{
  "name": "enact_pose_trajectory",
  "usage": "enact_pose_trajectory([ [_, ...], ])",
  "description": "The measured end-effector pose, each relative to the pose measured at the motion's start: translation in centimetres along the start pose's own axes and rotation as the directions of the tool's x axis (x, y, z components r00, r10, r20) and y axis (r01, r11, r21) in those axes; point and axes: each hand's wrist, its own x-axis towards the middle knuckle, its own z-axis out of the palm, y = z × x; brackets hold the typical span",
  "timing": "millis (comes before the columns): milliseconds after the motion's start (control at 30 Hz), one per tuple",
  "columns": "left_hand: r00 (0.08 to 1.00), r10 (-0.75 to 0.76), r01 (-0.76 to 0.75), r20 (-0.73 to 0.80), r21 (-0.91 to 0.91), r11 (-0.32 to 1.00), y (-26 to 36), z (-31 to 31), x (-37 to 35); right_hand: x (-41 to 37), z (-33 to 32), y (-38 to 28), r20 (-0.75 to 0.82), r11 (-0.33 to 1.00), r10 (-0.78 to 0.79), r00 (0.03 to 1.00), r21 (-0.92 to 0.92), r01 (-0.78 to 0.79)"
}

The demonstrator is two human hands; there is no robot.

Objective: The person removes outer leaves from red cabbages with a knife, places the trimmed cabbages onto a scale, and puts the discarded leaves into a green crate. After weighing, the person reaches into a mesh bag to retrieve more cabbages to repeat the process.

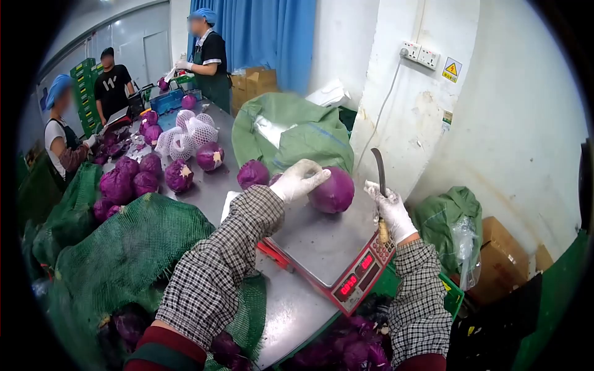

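My left hand (301, 180), in a white glove, has its thumb and fingers closed at the left side of a round red cabbage (334, 191). The cabbage overlaps the metal pan of a red digital scale (309, 244), whose display shows lit red digits. In my right hand (393, 213), also gloved, is a knife (379, 170) with a dark curved blade pointing up and a wooden handle reaching down below the palm. Another red cabbage (253, 174) lies just left of my left hand.
Green mesh sacks (130, 260) cover the table's near left. Beyond them sit several red cabbages (127, 179) and some in white foam nets (185, 136). A large green bag (291, 127) stands behind the scale. Purple leaves (340, 346) fill a green crate below. Three people work farther off.
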Motion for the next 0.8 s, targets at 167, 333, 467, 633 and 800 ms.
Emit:
enact_pose_trajectory([
  [167, 0.999, -0.015, 0.014, -0.028, -0.037, 0.999, 1.1, -0.4, 0.0, 0.1, 0.1, -0.9, 0.009, 1.000, 0.009, 1.000, 0.003, -0.009],
  [333, 0.996, -0.091, 0.091, 0.010, -0.059, 0.994, 2.3, -1.7, 0.0, -1.4, -1.7, -1.0, -0.078, 0.995, -0.068, 0.995, 0.060, 0.073],
  [467, 0.992, 0.111, -0.115, 0.056, 0.060, 0.992, 3.8, -2.0, -0.8, -8.4, -2.3, -0.9, -0.301, 0.896, -0.363, 0.882, 0.145, 0.419],
  [633, 0.944, 0.286, -0.321, 0.164, 0.265, 0.909, 4.8, 0.3, -1.5, -18.7, 3.1, 3.3, -0.458, 0.850, -0.304, 0.836, 0.266, 0.455],
  [800, 0.890, 0.412, -0.455, 0.195, 0.355, 0.816, 3.8, 1.7, -2.3, -23.1, 12.4, 10.2, -0.105, 0.848, -0.233, 0.967, 0.465, 0.255],
])
